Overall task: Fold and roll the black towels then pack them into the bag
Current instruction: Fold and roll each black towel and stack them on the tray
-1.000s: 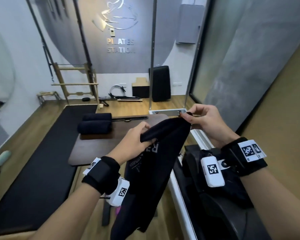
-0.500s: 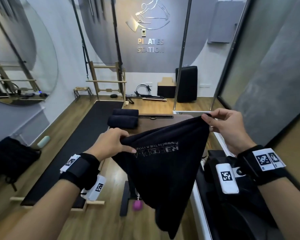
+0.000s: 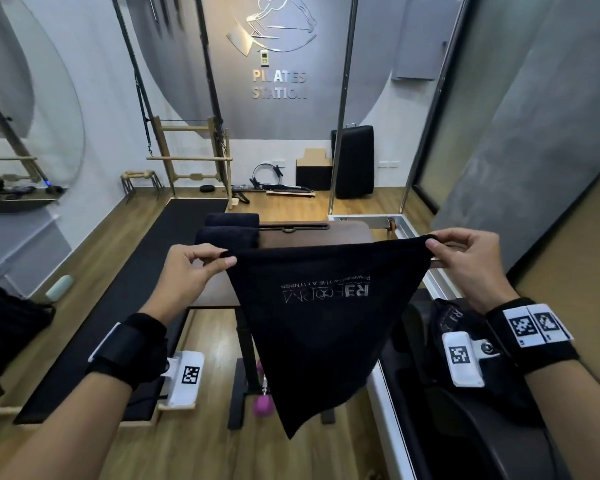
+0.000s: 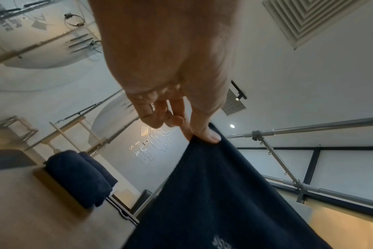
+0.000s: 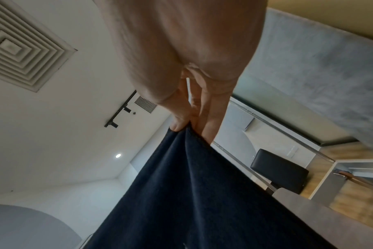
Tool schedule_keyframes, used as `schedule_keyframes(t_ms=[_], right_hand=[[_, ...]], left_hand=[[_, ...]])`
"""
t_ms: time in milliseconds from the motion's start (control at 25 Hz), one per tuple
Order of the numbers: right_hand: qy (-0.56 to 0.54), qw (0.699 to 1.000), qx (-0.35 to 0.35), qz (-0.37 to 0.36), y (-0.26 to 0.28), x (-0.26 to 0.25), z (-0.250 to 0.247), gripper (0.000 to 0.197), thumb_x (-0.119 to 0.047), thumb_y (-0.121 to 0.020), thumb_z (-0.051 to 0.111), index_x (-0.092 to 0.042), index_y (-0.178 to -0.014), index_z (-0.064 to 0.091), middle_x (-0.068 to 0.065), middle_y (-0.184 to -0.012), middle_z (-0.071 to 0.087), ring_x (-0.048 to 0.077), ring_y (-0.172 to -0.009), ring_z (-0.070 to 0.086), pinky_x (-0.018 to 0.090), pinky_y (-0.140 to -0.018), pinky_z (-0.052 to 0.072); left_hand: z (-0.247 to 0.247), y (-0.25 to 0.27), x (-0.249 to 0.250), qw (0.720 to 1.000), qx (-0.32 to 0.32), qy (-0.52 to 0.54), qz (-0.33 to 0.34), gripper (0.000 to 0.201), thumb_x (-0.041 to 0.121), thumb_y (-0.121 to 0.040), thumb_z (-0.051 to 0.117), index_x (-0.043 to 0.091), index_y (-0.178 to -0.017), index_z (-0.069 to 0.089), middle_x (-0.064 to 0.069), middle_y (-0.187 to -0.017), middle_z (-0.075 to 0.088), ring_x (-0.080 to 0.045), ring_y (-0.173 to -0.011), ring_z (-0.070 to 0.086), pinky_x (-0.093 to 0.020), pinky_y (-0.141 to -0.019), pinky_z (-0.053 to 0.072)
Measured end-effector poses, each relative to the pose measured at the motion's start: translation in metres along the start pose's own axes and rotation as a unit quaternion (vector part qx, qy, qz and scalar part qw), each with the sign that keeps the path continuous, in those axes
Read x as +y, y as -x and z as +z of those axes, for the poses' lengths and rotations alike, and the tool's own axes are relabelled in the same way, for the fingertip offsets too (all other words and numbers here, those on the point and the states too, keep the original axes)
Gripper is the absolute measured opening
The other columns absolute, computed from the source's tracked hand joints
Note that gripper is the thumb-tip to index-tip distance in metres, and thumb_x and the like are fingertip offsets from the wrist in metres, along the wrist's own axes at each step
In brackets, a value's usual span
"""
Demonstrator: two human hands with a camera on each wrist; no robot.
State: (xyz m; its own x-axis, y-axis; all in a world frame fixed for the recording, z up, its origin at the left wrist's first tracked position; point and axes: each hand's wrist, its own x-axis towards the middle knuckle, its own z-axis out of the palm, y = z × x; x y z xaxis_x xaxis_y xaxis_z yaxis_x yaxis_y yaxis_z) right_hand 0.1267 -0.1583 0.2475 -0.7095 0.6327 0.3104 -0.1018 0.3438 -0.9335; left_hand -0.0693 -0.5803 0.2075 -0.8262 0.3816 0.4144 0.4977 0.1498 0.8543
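Observation:
A black towel (image 3: 319, 327) with grey lettering hangs stretched between my hands above the brown table (image 3: 343, 233). My left hand (image 3: 227, 258) pinches its left top corner; my right hand (image 3: 430, 242) pinches the right top corner. The lower part drops to a point. In the left wrist view the left hand (image 4: 202, 134) pinches the towel (image 4: 224, 193) at its edge. In the right wrist view the right hand (image 5: 182, 127) pinches the bunched towel (image 5: 192, 193). Two rolled black towels (image 3: 227, 230) lie on the table's far left, also visible as rolled towels (image 4: 81, 176). A black bag (image 3: 7, 327) sits at the left edge.
A black floor mat (image 3: 118, 292) runs along the left of the table. More dark fabric (image 3: 465, 341) lies on a black seat under my right wrist. A pink dumbbell (image 3: 263, 407) rests on the wooden floor below the table. A metal frame post (image 3: 343, 109) stands behind.
My hands have moved apart, spreading the towel's top edge taut and level. The head view has swung left, bringing the black bag into sight.

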Motion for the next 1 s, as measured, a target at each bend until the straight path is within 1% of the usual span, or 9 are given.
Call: schedule_keyframes(t_ms=[120,200,320,400,480,560,640,840,1000], right_hand=[[0.071,0.995,0.049,-0.057,0.002,0.007,-0.001,0.008,-0.008,-0.085,0.084,-0.013,-0.087,0.079,0.003,-0.076,0.07,0.007,-0.066,0.063,0.021,-0.067,0.055],[0.036,0.997,0.058,-0.033,0.003,0.009,0.005,0.006,-0.015,-0.088,0.083,-0.014,-0.087,0.078,0.0,-0.065,0.068,0.006,-0.052,0.055,0.019,-0.051,0.048],[-0.053,0.997,0.021,0.044,-0.006,0.011,0.023,0.011,-0.023,-0.102,0.067,-0.014,-0.098,0.063,0.013,-0.065,0.072,0.021,-0.038,0.054,0.027,-0.039,0.046],[-0.105,0.992,-0.001,0.075,-0.019,0.013,0.036,0.011,-0.024,-0.107,0.057,-0.016,-0.102,0.052,0.02,-0.079,0.077,0.029,-0.045,0.064,0.034,-0.044,0.056],[-0.144,0.986,-0.005,0.084,-0.036,0.019,0.048,0.01,-0.024,-0.109,0.053,-0.016,-0.104,0.05,0.02,-0.092,0.079,0.036,-0.063,0.075,0.04,-0.056,0.064],[-0.167,0.982,-0.004,0.089,-0.06,0.033,0.061,0.01,-0.024,-0.109,0.054,-0.016,-0.105,0.051,0.02,-0.098,0.079,0.04,-0.08,0.078,0.042,-0.065,0.066],[-0.177,0.979,-0.005,0.097,-0.089,0.054,0.074,0.009,-0.024,-0.108,0.055,-0.016,-0.105,0.053,0.019,-0.1,0.079,0.04,-0.088,0.078,0.041,-0.068,0.066],[-0.183,0.972,-0.011,0.15,-0.164,0.12,0.107,0.008,-0.021,-0.108,0.055,-0.019,-0.101,0.056,0.019,-0.102,0.078,0.038,-0.095,0.077,0.037,-0.07,0.065],[-0.16,0.962,-0.015,0.222,-0.223,0.171,0.14,0.007,-0.017,-0.108,0.054,-0.013,-0.102,0.056,0.022,-0.097,0.078,0.038,-0.09,0.077,0.038,-0.071,0.066]], left_hand=[[0.016,0.001,0.0,0.997,0.075,0.014,-0.004,0.012,0.018,-0.089,0.084,0.028,-0.094,0.082,0.017,-0.079,0.065,0.001,-0.078,0.059,-0.013,-0.075,0.047],[0.026,-0.002,0.0,0.992,0.107,0.058,-0.03,0.013,0.02,-0.092,0.083,0.022,-0.104,0.084,0.016,-0.075,0.069,0.002,-0.072,0.061,-0.012,-0.067,0.048],[0.04,-0.016,0.0,0.978,0.114,0.144,-0.102,0.016,0.027,-0.094,0.081,0.017,-0.107,0.084,-0.007,-0.067,0.072,-0.012,-0.051,0.058,-0.02,-0.046,0.043],[0.051,-0.031,-0.002,0.971,0.114,0.172,-0.124,0.016,0.024,-0.096,0.078,0.012,-0.106,0.082,-0.016,-0.076,0.077,-0.019,-0.054,0.069,-0.021,-0.044,0.045],[0.064,-0.047,-0.006,0.963,0.13,0.196,-0.133,0.015,0.017,-0.099,0.074,0.007,-0.109,0.078,-0.017,-0.088,0.08,-0.022,-0.071,0.078,-0.022,-0.051,0.054],[0.077,-0.071,-0.017,0.951,0.151,0.229,-0.144,0.017,0.012,-0.102,0.069,0.004,-0.115,0.075,-0.016,-0.096,0.081,-0.024,-0.088,0.081,-0.024,-0.059,0.06],[0.093,-0.098,-0.033,0.941,0.17,0.242,-0.164,0.017,0.013,-0.104,0.065,0.006,-0.117,0.074,-0.014,-0.1,0.081,-0.024,-0.095,0.08,-0.024,-0.059,0.061],[0.13,-0.166,-0.096,0.932,0.203,0.208,-0.218,0.018,0.015,-0.105,0.065,0.007,-0.118,0.075,-0.007,-0.097,0.082,-0.019,-0.095,0.079,-0.022,-0.052,0.056],[0.156,-0.22,-0.151,0.917,0.221,0.182,-0.278,0.018,0.012,-0.105,0.064,0.005,-0.118,0.073,-0.011,-0.097,0.081,-0.016,-0.091,0.079,-0.02,-0.052,0.055]])
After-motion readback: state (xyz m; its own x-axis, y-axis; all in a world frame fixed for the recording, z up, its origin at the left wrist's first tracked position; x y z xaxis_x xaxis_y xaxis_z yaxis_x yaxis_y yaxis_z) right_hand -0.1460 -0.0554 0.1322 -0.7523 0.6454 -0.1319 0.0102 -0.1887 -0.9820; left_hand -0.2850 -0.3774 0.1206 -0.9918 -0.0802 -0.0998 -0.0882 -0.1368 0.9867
